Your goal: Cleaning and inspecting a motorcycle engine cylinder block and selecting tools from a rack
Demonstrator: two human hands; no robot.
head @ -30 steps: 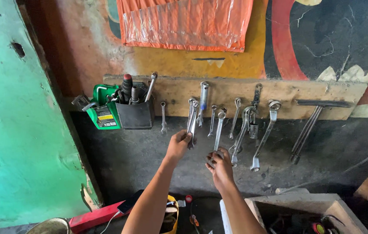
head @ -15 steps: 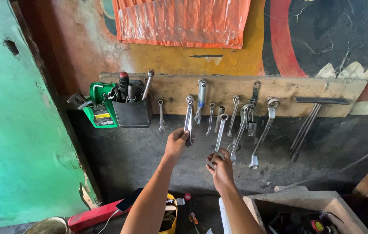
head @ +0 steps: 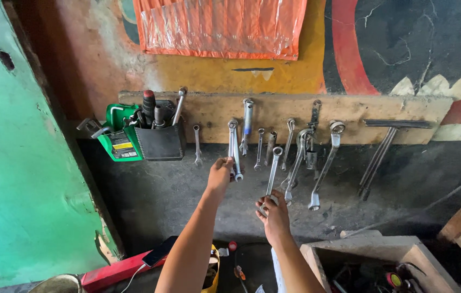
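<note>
now, entry for the tool board as it stands:
left hand (head: pixel 221 172): since a moment ago you have kept it at the lower end of the long wrench (head: pixel 234 147) hanging from the wooden board (head: pixel 214 111); fingers curled round the shaft, closed on it.
right hand (head: pixel 275 216): no real shift either; fingers wrapped on the bottom of the combination wrench (head: pixel 273 171), its ring end up against the board.
change: mostly your head moved, so the board sits slightly differently in view; both wrenches hang where they did, neither lifted off.
meaning: you look to be mid-choice, both tools gripped, none freed.
hidden: nails or hooks holding the wrenches cannot be made out; fingertips masked by the hands' backs.
cut off: wooden box (head: pixel 371 258) at lower right, contents unclear.
</note>
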